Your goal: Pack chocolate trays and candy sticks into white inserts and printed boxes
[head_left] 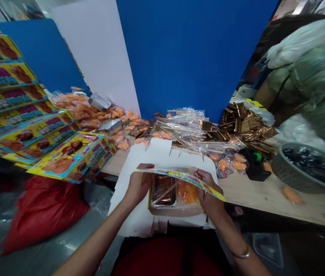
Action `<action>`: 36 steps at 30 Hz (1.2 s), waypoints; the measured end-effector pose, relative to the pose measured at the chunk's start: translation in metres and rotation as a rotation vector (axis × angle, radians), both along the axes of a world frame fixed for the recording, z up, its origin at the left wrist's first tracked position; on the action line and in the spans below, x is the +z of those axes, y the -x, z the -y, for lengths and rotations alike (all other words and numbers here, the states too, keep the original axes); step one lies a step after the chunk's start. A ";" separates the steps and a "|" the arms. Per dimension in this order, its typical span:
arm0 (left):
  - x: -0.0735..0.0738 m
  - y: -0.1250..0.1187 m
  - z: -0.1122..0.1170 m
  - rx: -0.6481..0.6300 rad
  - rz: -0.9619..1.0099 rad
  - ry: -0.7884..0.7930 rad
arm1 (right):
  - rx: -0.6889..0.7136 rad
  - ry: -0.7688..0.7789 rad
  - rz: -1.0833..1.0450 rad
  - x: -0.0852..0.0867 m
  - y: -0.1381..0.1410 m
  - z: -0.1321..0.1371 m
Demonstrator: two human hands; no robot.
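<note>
In front of my body a cardboard box (176, 211) sits on stacked white card. Inside it are a black tray (164, 201) with a brown foil packet and a thin stick across it, and orange pieces in clear wrap (187, 191). The printed yellow and blue lid (179, 174) stands raised over the box, seen nearly edge-on. At its left end my left hand (141, 182) grips it, and my right hand (210, 191) grips the right end, fingers over the far edge. The lid hides part of the contents.
Printed boxes (67, 153) are stacked at the left, above a red sack (44, 211). Wrapped orange pieces (76, 105), sticks in clear sleeves (182, 124) and brown foil packets (245, 124) lie along the back. A black tape dispenser (255, 166) and a grey basket (302, 172) stand right.
</note>
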State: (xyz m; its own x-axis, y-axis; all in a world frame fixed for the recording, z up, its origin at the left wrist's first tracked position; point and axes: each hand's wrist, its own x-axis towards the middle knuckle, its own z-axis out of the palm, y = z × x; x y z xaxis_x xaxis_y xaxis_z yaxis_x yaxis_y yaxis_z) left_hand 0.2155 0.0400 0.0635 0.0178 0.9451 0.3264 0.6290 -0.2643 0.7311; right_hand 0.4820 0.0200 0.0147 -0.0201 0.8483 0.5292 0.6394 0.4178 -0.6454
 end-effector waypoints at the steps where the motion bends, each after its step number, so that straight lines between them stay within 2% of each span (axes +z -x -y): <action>1: -0.003 0.002 0.001 -0.060 -0.042 -0.022 | 0.009 0.004 -0.001 0.000 -0.001 0.000; 5: -0.008 0.010 0.003 -0.205 -0.131 -0.042 | 0.095 0.041 0.014 -0.001 -0.013 -0.003; 8: -0.011 0.020 0.012 -0.232 -0.235 0.024 | 0.299 0.088 0.061 0.001 -0.031 -0.002; 10: -0.016 0.031 0.022 -0.336 -0.336 0.079 | 0.426 0.174 0.164 0.002 -0.045 0.000; 14: -0.029 0.050 0.036 -0.597 -0.583 0.089 | 0.569 0.332 0.387 0.004 -0.070 0.002; 16: -0.034 0.050 0.036 -0.647 -0.670 0.100 | 0.632 0.349 0.448 0.002 -0.080 0.002; 18: -0.034 0.046 0.031 -0.692 -0.651 0.128 | 0.650 0.338 0.514 -0.004 -0.087 0.002; 21: -0.027 0.044 0.022 -0.829 -0.462 0.139 | 0.609 0.235 0.573 -0.019 -0.094 0.002; 23: -0.021 0.047 0.018 -0.823 -0.309 0.167 | 0.581 0.150 0.490 -0.025 -0.094 0.000; 28: -0.005 0.047 0.025 -0.682 0.162 0.382 | 0.425 0.164 0.034 -0.017 -0.069 -0.004; 31: -0.001 0.036 0.030 -0.617 0.461 0.424 | 0.320 0.184 -0.120 -0.012 -0.047 -0.005; 34: -0.004 0.023 0.037 -0.433 0.747 0.378 | 0.323 0.195 -0.222 -0.010 -0.037 -0.004; 36: -0.005 0.017 0.044 -0.349 0.884 0.403 | 0.422 0.176 -0.107 -0.007 -0.041 0.000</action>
